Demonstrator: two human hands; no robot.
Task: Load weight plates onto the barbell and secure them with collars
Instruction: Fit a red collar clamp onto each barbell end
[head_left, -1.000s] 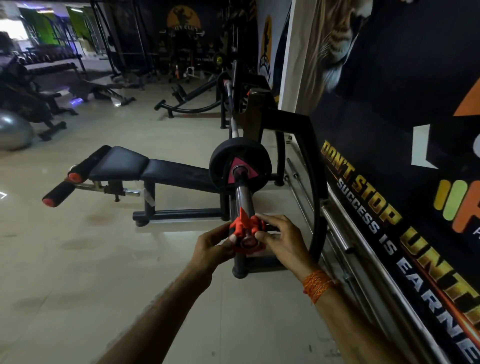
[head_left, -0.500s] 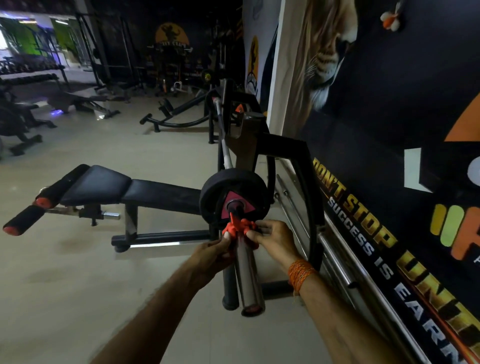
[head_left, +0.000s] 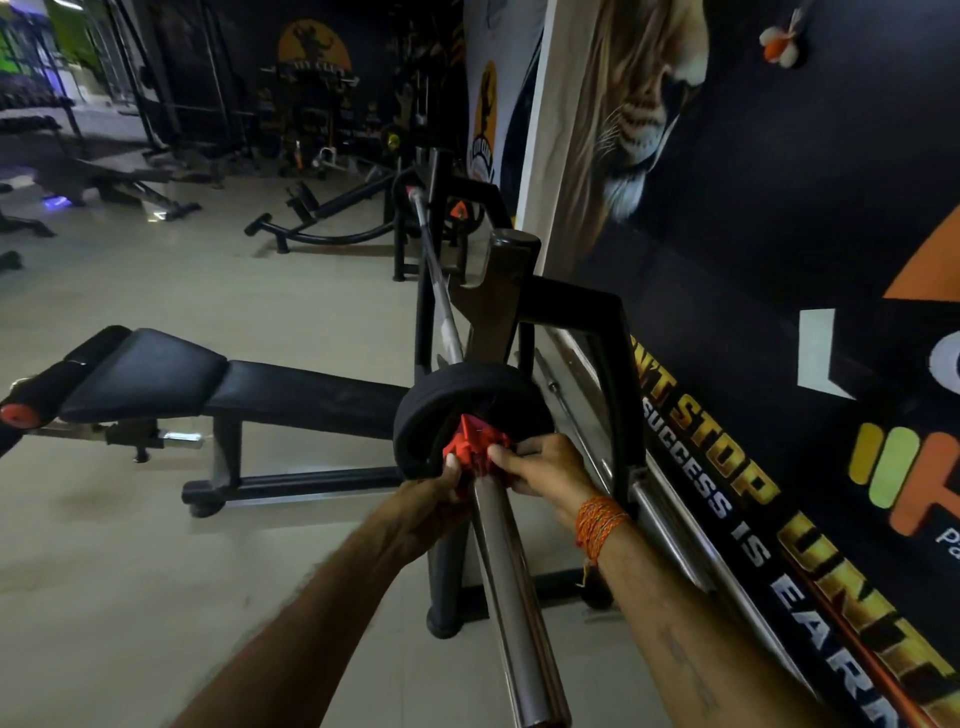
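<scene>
A steel barbell sleeve (head_left: 514, 587) runs from the bottom of the view up to a black weight plate (head_left: 441, 400) on the bar. A red collar (head_left: 475, 447) sits on the sleeve right against the plate's face. My left hand (head_left: 431, 501) grips the collar from the left and my right hand (head_left: 545, 467) pinches it from the right. The bar's shaft (head_left: 439, 296) continues beyond the plate across the rack. My fingers hide part of the collar.
A black bench (head_left: 218, 384) with roller pads stands to the left on the tiled floor. The black rack frame (head_left: 608, 374) and spare steel bars (head_left: 670, 530) lie along the muralled wall at right. More gym machines stand in the background.
Both hands have slid the red collar up the sleeve from near its end until it meets the plate. The view has moved closer to the plate.
</scene>
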